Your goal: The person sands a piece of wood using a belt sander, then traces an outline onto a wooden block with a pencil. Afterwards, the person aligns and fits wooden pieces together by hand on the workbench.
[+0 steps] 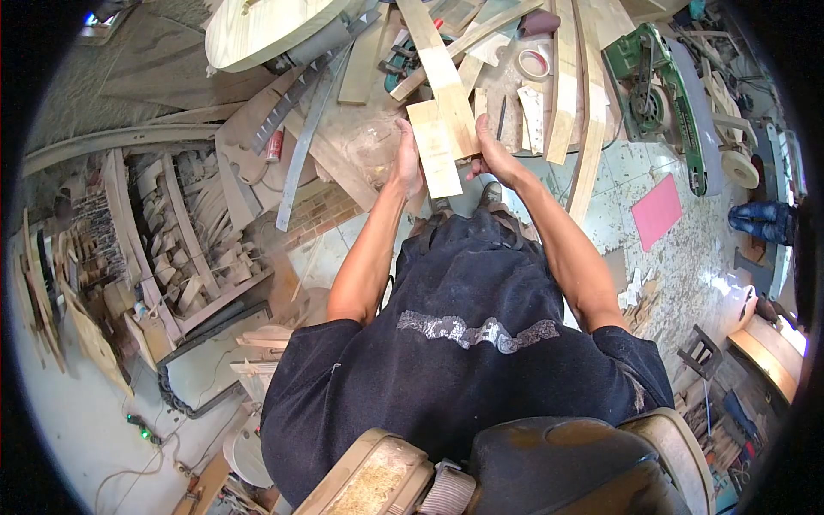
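Between my two hands is a short pale wooden board [434,153], at the near edge of the cluttered bench. It overlaps the lower end of a long wooden strip [435,53] that runs away from me. My left hand [408,161] grips the short board along its left edge, thumb pointing up and fingers mostly hidden beneath. On the other side, my right hand [498,160] closes around the right edge at the strip's lower end, its fingers partly underneath. Whether the two pieces are joined or only overlap, I cannot tell.
Wooden strips [564,81], a tape roll [533,63], a dark pencil-like stick [502,116] and a metal ruler [300,163] lie on the bench. A red can [274,146] stands left. A green machine [648,86] is at right; pink sheet [657,212] on the floor.
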Tool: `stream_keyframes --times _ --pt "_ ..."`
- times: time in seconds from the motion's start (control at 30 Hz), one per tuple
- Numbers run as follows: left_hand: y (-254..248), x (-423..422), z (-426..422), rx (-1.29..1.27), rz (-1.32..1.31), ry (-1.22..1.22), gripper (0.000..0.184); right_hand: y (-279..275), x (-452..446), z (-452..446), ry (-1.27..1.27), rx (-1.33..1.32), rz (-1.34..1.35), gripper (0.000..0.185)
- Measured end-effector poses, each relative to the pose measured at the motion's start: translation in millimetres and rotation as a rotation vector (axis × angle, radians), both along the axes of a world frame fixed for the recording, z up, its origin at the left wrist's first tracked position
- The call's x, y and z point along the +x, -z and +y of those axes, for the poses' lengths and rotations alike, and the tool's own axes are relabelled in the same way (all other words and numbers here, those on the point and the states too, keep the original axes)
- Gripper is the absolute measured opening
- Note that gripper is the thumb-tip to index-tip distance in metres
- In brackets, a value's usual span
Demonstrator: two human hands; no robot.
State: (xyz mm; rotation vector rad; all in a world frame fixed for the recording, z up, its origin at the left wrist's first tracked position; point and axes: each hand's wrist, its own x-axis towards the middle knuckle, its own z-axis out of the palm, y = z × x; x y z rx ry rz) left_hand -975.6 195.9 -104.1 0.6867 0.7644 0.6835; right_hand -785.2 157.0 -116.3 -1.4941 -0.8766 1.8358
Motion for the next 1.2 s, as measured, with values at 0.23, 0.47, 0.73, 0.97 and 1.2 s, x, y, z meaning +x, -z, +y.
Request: stream_keyframes --times 0.23,0.47,0.73,0.97,1.2 --pt "7 -4 2 -0.15 -0.127 0.023 0.077 -8 -6 2 0.007 -0.005 -0.011 0.103" --pt "38 0 4 0.009 0.083 -0.093 0.047 -8 -10 5 0.008 0.002 0.042 0.103" --pt "26 5 5 -0.013 0.133 -0.081 0.046 -21 -13 5 0.053 -0.023 -0.014 0.103" --pt "21 5 6 0.002 0.08 -0.088 0.047 -24 -15 5 0.067 -0.005 -0.044 0.107" --pt "2 3 5 -0.011 0.136 -0.078 0.044 -28 -16 8 0.04 -0.001 -0.074 0.106"
